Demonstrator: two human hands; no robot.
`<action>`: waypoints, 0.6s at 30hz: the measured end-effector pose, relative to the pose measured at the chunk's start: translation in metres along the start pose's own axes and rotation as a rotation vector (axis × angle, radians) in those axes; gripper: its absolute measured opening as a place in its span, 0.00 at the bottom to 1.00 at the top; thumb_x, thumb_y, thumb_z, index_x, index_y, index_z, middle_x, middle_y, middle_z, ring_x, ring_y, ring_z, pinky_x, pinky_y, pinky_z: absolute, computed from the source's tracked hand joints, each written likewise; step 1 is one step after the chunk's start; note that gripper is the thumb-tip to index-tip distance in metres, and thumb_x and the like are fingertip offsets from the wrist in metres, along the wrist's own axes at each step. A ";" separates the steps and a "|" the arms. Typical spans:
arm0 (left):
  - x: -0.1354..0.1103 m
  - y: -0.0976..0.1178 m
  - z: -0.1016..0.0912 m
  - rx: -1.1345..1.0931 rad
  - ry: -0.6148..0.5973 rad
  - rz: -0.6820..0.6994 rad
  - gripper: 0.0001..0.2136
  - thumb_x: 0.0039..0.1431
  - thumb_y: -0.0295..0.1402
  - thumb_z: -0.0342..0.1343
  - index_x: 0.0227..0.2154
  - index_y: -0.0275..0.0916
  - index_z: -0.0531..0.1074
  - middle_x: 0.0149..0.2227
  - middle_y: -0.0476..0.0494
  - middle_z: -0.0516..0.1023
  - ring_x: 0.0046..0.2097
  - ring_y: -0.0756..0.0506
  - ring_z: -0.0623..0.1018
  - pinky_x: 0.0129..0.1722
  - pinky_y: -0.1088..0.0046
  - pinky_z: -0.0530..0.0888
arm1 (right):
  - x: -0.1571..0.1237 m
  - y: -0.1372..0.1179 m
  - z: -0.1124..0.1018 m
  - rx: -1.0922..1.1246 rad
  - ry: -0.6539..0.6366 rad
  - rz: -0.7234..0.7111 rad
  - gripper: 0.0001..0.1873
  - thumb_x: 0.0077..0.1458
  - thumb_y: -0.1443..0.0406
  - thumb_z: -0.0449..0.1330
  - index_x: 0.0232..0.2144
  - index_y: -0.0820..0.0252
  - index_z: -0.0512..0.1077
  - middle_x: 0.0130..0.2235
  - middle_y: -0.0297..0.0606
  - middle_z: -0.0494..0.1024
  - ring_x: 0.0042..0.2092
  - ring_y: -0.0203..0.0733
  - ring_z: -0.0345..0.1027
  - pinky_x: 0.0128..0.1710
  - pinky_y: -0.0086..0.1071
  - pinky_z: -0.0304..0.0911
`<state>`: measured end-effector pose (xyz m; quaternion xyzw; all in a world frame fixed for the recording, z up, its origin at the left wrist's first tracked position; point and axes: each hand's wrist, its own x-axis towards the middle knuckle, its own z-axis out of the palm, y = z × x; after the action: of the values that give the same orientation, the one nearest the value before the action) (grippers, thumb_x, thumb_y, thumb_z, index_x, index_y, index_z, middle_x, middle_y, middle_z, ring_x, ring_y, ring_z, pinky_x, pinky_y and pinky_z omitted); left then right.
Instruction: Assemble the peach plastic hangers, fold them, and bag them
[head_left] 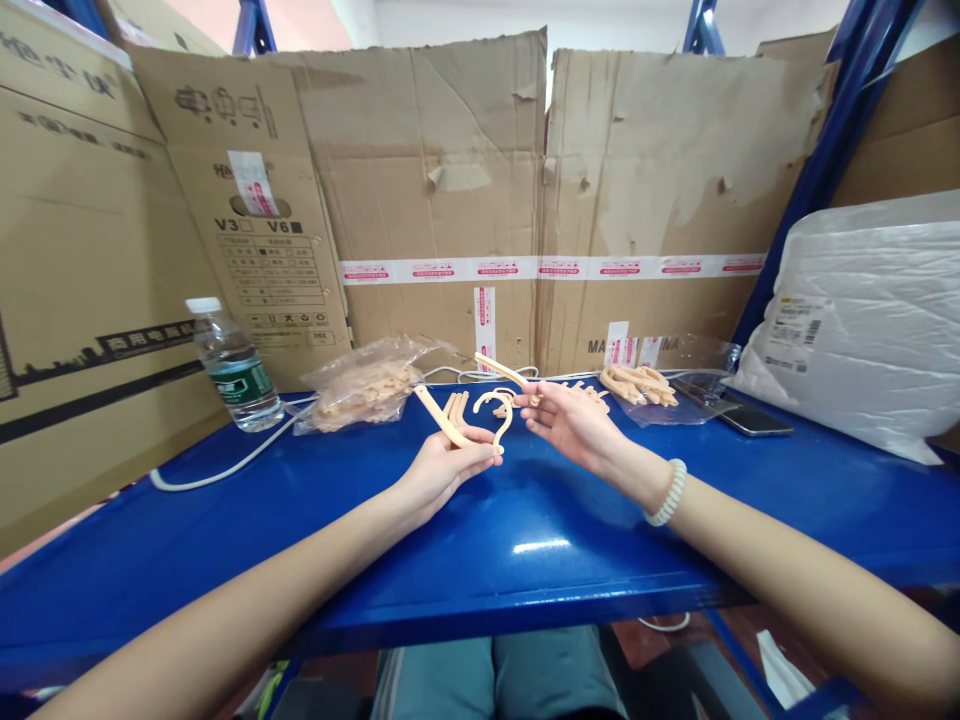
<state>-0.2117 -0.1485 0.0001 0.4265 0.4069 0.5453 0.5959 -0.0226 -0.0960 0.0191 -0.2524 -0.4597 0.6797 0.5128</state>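
Holding beige pieces (441, 418) (500, 370), the hands (441, 472) (566, 425) partly hide them.

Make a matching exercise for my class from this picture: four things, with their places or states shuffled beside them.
1. Left hand
2. Right hand
3. Bottle
4. Phone

A. Lies flat, toward the table's right
B. Holds a hook-shaped piece
C. Has a white cap
D. Has a bracelet at its wrist

Pairs: 1-B, 2-D, 3-C, 4-A
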 end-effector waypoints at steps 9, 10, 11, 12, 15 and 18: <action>0.002 -0.002 -0.002 0.031 -0.034 0.000 0.14 0.34 0.26 0.73 0.27 0.32 0.76 0.27 0.43 0.80 0.31 0.48 0.79 0.36 0.74 0.74 | 0.005 0.021 -0.007 0.094 0.046 0.089 0.15 0.48 0.76 0.62 0.37 0.57 0.67 0.29 0.32 0.77 0.26 0.32 0.68 0.30 0.28 0.67; 0.002 -0.002 -0.002 0.035 -0.041 0.005 0.15 0.33 0.26 0.74 0.26 0.32 0.76 0.26 0.44 0.80 0.31 0.49 0.79 0.36 0.74 0.73 | 0.004 0.022 -0.005 0.095 0.024 0.113 0.14 0.48 0.76 0.61 0.37 0.58 0.68 0.30 0.33 0.78 0.28 0.32 0.69 0.33 0.29 0.67; 0.002 -0.002 -0.002 0.040 -0.050 0.010 0.15 0.33 0.27 0.74 0.26 0.32 0.76 0.26 0.44 0.80 0.31 0.49 0.79 0.36 0.75 0.73 | 0.002 0.022 -0.003 0.090 -0.003 0.134 0.13 0.49 0.76 0.61 0.37 0.58 0.68 0.30 0.34 0.78 0.30 0.33 0.71 0.36 0.30 0.68; 0.002 -0.002 -0.002 0.042 -0.061 0.015 0.15 0.32 0.27 0.74 0.25 0.32 0.76 0.25 0.45 0.79 0.30 0.49 0.78 0.36 0.75 0.73 | 0.000 0.023 -0.001 0.079 -0.036 0.148 0.11 0.50 0.75 0.61 0.36 0.59 0.68 0.32 0.35 0.78 0.33 0.35 0.73 0.39 0.32 0.68; 0.001 -0.002 -0.002 0.035 -0.107 0.028 0.16 0.32 0.27 0.74 0.25 0.32 0.74 0.26 0.46 0.79 0.31 0.50 0.78 0.36 0.75 0.72 | -0.003 0.026 0.001 0.011 -0.152 0.128 0.08 0.51 0.70 0.64 0.33 0.59 0.69 0.37 0.38 0.79 0.43 0.41 0.73 0.45 0.36 0.67; 0.000 -0.002 -0.001 0.021 -0.146 0.034 0.19 0.33 0.28 0.75 0.28 0.33 0.71 0.27 0.46 0.79 0.31 0.50 0.79 0.36 0.75 0.72 | -0.002 0.028 -0.002 -0.082 -0.248 0.092 0.11 0.47 0.66 0.69 0.33 0.62 0.72 0.35 0.38 0.78 0.40 0.39 0.73 0.44 0.35 0.67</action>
<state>-0.2120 -0.1482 -0.0022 0.4783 0.3606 0.5186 0.6101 -0.0333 -0.0984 -0.0071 -0.2079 -0.5351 0.7090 0.4096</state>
